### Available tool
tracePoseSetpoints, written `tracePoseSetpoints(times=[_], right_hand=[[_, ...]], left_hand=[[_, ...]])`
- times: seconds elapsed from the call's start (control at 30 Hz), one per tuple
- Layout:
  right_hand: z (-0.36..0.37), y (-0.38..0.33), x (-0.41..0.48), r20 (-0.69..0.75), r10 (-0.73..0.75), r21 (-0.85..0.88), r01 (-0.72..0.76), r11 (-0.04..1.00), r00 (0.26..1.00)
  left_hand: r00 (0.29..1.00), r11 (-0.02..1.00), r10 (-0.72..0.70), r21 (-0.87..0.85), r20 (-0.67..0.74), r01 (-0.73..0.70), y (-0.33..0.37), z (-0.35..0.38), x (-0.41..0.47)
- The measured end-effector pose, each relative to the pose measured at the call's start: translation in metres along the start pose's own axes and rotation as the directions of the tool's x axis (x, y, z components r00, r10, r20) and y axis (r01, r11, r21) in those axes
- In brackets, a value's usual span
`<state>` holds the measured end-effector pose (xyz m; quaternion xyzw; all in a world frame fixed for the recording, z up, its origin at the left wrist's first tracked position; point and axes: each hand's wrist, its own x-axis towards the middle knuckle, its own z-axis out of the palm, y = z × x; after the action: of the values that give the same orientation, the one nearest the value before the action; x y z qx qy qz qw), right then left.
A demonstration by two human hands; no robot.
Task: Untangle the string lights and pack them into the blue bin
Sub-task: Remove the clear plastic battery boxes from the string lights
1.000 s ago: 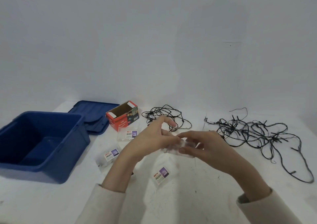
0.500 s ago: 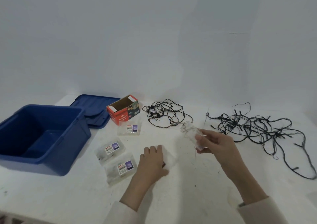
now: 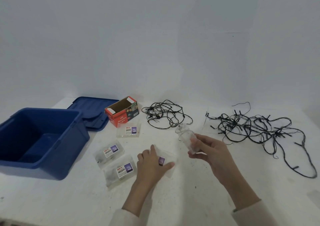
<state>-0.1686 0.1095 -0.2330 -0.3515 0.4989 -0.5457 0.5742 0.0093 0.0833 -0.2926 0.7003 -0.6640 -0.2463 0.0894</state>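
Looked like unpacking: right hand (image 3: 209,149) gripped a clear fine-wire light bundle (image 3: 186,135) at 1 o'clock, left hand (image 3: 152,163) pressed flat on a clear plastic bag (image 3: 170,156); next prob. needed uncoiling, then the blue plastic bin (image 3: 43,168) at 9 o'clock.

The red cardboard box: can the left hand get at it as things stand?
Probably yes. The left hand lies open on a clear bag, holding nothing, and only a flat packet lies between it and the red cardboard box.

Tangled black string lights (image 3: 232,122) lie right of the open blue bin (image 3: 71,149)
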Motion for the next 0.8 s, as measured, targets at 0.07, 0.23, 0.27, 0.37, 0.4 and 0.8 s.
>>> tracePoseSetpoints(times=[0.07,0.23,0.27,0.37,0.4,0.8], right_hand=[[0.005,0.003,0.000,0.009,0.006,0.002,-0.006,1.000,1.000],[0.015,0.006,-0.002,0.047,0.035,0.093,-0.039,0.995,0.998],[0.017,0.004,-0.002,0.068,0.028,0.123,-0.036,0.992,0.997],[0.019,-0.001,-0.003,0.088,-0.032,0.227,0.011,0.974,0.996],[0.019,-0.004,-0.003,0.080,-0.058,0.265,0.034,0.964,0.995],[0.034,-0.031,-0.019,-0.207,-0.309,0.000,0.316,0.949,0.928]], left_hand=[[0.999,0.997,0.042,-0.060,-0.013,-0.042,0.002,0.000,0.003],[0.978,0.870,0.180,-0.446,-0.107,-0.209,0.008,-0.008,0.000],[0.974,0.831,0.177,-0.509,-0.139,-0.224,0.011,-0.012,-0.002],[0.983,0.651,0.093,-0.738,-0.155,-0.178,0.019,-0.031,-0.007],[0.990,0.551,0.071,-0.822,-0.123,-0.142,0.021,-0.038,-0.009],[0.993,-0.233,0.110,-0.972,-0.033,-0.007,0.067,-0.075,-0.029]])
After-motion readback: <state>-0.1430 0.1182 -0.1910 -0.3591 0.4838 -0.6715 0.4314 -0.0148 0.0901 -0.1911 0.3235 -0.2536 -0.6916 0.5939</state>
